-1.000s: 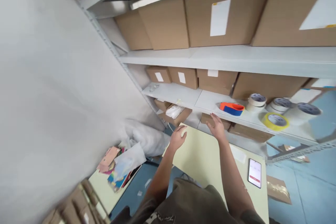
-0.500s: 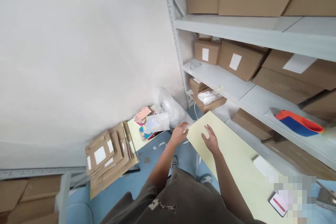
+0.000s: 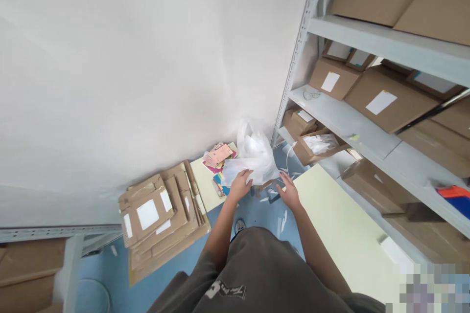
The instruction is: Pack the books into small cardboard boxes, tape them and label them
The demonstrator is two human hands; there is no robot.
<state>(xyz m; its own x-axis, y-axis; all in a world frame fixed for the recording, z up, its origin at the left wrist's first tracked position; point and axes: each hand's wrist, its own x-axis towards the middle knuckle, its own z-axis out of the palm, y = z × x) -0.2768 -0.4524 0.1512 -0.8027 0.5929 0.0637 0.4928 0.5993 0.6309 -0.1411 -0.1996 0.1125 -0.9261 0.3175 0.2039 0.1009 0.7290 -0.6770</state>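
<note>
My left hand (image 3: pixel 241 185) is open, its fingers over the near edge of a flat, whitish translucent sheet (image 3: pixel 232 168); I cannot tell whether it touches. My right hand (image 3: pixel 290 192) is also open, fingers apart, just off the near right corner of a bulky white plastic bag (image 3: pixel 260 149). The bag stands against the wall, and its loops stick up. Left of it, pink cards or papers (image 3: pixel 220 153) and blue-covered items (image 3: pixel 219 183) lie piled on a small cream table (image 3: pixel 203 181), partly covered by the sheet.
Flattened cardboard boxes (image 3: pixel 161 215) are stacked at the left. A cream tabletop (image 3: pixel 326 215) extends along the right, beside metal shelves (image 3: pixel 367 127) with cardboard boxes (image 3: pixel 334 78). Scraps of white paper (image 3: pixel 282 221) lie on the blue floor (image 3: pixel 257 215).
My view has turned left. Both hands have moved from the right-hand tabletop area toward the white bag and the sheet. Both stay open.
</note>
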